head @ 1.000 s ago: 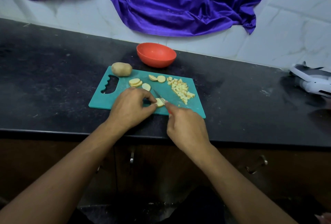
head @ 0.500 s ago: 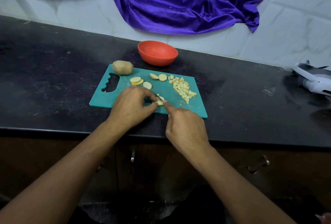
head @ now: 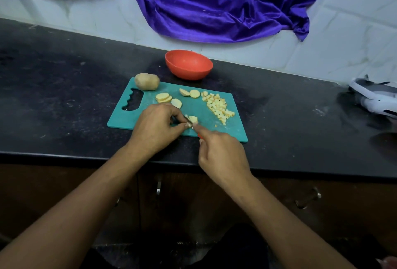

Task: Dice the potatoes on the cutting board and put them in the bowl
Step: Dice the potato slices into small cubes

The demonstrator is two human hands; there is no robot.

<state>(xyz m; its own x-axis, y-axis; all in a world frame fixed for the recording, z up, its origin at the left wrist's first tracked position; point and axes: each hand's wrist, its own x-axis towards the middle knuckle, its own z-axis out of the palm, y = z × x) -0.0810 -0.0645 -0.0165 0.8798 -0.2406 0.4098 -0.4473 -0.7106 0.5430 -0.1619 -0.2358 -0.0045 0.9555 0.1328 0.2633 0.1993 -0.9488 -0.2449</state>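
Note:
A teal cutting board (head: 206,127) lies on the black counter. My left hand (head: 156,127) pinches a potato slice (head: 193,119) near the board's front edge. My right hand (head: 221,155) grips a small knife (head: 189,121) with a red handle; its blade rests on that slice. A whole potato (head: 147,81) sits at the board's back left corner. Several round slices (head: 164,97) lie behind my left hand, and a heap of diced potato (head: 218,106) is on the right side. An empty red bowl (head: 188,64) stands behind the board.
A purple cloth (head: 204,2) hangs on the white tiled wall behind the counter. A white and grey device (head: 376,98) lies at the far right of the counter. Cabinet fronts with metal handles (head: 309,200) run below the counter edge.
The knife blade has shifted slightly across the held slice while both hands stay in place. The camera has drifted a little, so the scene sits a bit to the right.

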